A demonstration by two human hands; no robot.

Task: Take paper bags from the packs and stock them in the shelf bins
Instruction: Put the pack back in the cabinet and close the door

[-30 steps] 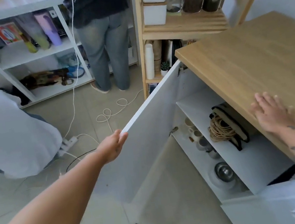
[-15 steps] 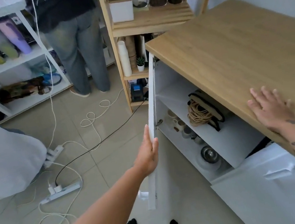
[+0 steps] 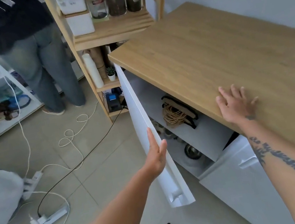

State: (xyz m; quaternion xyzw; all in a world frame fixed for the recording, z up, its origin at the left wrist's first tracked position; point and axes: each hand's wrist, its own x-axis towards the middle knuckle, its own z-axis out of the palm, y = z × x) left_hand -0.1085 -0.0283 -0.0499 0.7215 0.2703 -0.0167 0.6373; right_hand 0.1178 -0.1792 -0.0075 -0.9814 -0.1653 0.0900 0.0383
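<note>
The left hand (image 3: 157, 157) lay against the free edge of the white cabinet door (image 3: 139, 113). Its fingers were straight along the outer face and its thumb was over the edge, so it pinched nothing. The right hand (image 3: 236, 104) was spread flat on the counter (image 3: 211, 52) near its front edge.

No pack of paper bags showed plainly. A dark flat bundle with tan cord (image 3: 174, 115) lay on the upper cabinet shelf (image 3: 205, 133), under the counter's front edge, and whether it was bags could not be told. It sat beyond and to the right of the left hand, with its long axis running back into the cabinet. The right hand was nearer, but the countertop lay between, so the left hand probably had the clearer reach round the door.
</note>
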